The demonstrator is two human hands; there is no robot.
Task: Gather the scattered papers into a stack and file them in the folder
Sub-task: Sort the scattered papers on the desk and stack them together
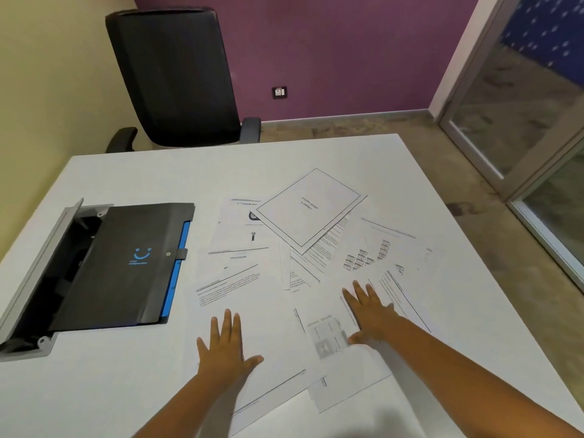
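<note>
Papers [303,248] lie fanned across middle of white table [132,175], overlapping at odd angles. Left hand [226,349] flat on near sheet, fingers straight, slightly spread. Right hand [371,311] flat too, fingers splayed, gripping nothing. Black folder [123,263] sits well left, flap snapped closed. Risk: sweeping inward creases overlapped corners; far tilted sheet gets missed; near sheet slides off table edge.

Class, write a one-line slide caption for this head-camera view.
Both hands, left and right, rest flat on scattered papers beside a closed black folder on a white table.
</note>
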